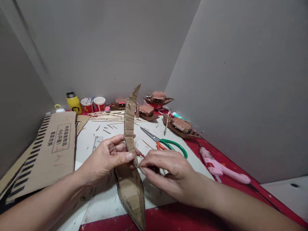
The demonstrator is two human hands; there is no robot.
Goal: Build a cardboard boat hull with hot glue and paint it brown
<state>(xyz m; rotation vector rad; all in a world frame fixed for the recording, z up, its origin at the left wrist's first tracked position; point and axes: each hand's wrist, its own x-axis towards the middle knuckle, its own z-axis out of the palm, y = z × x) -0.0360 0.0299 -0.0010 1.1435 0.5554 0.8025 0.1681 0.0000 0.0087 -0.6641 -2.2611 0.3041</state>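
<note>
Thumb and fingers of my left hand point(109, 157) grip a narrow, curved cardboard strip point(130, 123) that stands upright, its tip pointing up. My right hand point(172, 171) pinches at the lower end of this strip, thumb and forefinger together. Below the hands is a boat-shaped cardboard piece point(132, 194) with a pointed near end; its upper part is partly hidden by my left hand and the strip. Scissors with green and orange handles point(174, 145) lie open just beyond my right hand. A thin red object shows behind my right fingers.
A printed cardboard sheet point(60, 150) lies at left. Thin wooden sticks point(108, 116), paper cups point(99, 103) and a yellow bottle point(74, 102) are at the back. Brown model boats point(181, 126) stand back right, and a pink glue gun point(222, 168) lies at right.
</note>
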